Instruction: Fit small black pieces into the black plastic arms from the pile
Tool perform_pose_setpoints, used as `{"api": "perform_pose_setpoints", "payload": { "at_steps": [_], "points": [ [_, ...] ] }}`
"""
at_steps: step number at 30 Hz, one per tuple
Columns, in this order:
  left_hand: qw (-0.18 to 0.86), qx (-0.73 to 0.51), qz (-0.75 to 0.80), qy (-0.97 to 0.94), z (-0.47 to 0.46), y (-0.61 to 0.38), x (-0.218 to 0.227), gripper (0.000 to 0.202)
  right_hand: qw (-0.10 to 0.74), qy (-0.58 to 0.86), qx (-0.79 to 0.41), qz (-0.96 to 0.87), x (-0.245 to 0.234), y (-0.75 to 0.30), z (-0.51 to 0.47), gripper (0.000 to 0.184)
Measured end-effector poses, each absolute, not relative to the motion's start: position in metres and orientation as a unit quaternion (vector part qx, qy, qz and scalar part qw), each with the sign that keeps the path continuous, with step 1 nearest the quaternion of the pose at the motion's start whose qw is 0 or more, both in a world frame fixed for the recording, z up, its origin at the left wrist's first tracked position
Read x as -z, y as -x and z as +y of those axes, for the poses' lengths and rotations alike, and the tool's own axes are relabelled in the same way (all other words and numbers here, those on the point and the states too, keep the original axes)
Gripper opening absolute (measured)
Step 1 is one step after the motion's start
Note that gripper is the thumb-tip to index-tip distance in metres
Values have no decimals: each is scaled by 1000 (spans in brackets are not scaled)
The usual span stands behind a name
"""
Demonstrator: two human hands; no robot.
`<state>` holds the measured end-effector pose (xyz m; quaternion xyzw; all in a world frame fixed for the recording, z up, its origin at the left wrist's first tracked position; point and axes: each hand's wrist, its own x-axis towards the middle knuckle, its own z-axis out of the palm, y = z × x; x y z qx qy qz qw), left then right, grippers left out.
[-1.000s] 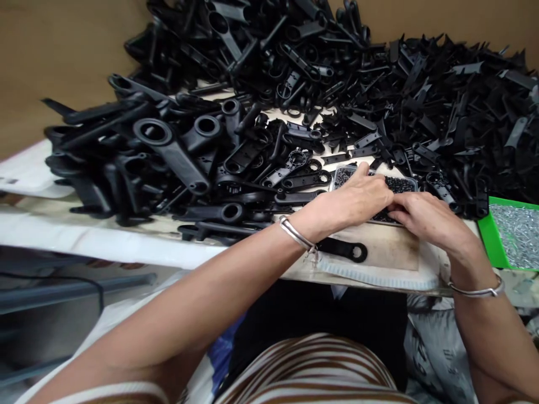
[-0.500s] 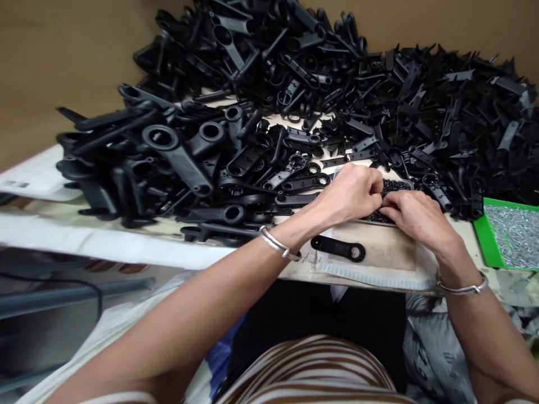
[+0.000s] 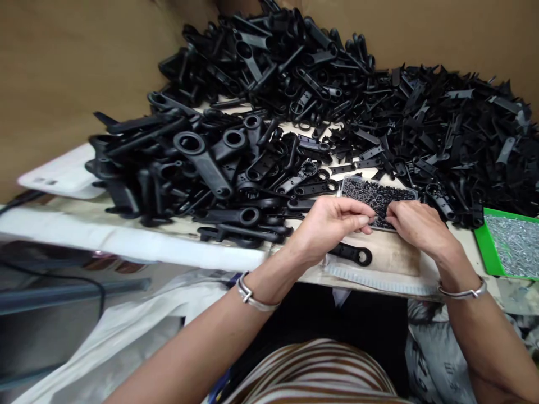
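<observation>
A clear plastic box of small black parts (image 3: 365, 193) stands near the table's front edge. My left hand (image 3: 337, 221) is over the box's near left corner, thumb and fingertips pinched together; whatever they hold is too small to make out. At the box's right side, my right hand (image 3: 416, 224) has its fingers bent closed among the small parts, and its fingertips are partly hidden. Just below my left hand lies a flat black plastic arm piece with a ring end (image 3: 356, 254), its left part covered by the hand. It rests on a brown cardboard sheet (image 3: 398, 258).
Black ring-ended plastic handles (image 3: 202, 163) are heaped at the left and back. Smaller black plastic pieces (image 3: 455, 123) pile up at the right. A green tray (image 3: 484, 247) of silvery metal pins stands at the right edge. A white device (image 3: 63, 174) lies far left.
My left hand has drawn back from over the box toward the near left, uncovering the small black parts. My right hand stays at the box. The view has shifted slightly.
</observation>
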<state>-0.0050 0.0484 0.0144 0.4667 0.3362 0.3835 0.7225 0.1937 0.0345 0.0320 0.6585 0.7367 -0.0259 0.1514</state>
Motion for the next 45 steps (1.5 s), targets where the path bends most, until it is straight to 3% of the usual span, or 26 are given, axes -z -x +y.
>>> {"api": "perform_pose_setpoints", "payload": {
  "at_steps": [3, 6, 9, 14, 18, 23, 38, 45],
  "points": [
    [735, -399, 327, -440, 46, 8, -13, 12, 135, -654, 41, 743, -34, -196, 35, 22],
    [746, -408, 318, -419, 43, 10, -11, 15, 59, -671, 71, 736, -37, -205, 34, 20],
    [766, -393, 307, -406, 40, 12, -9, 18, -75, -687, 131, 711, -38, -211, 27, 18],
    [783, -387, 307, -380, 34, 9, -10, 18, -384, -634, 374, 558, -31, -194, 0, 19],
    [782, -395, 310, -370, 28, 6, -11, 12, -482, -568, 462, 480, -22, -170, -20, 17],
    [780, -393, 310, -376, 22, 5, -12, 11, -516, -554, 477, 446, -14, -159, -27, 13],
    [763, -401, 320, -392, 18, 6, -3, 11, -469, -578, 418, 521, -16, -154, -29, 7],
    [719, -451, 342, -404, 12, 2, -3, 8, -450, -656, 285, 535, -19, -137, -38, 15]
  ]
}}
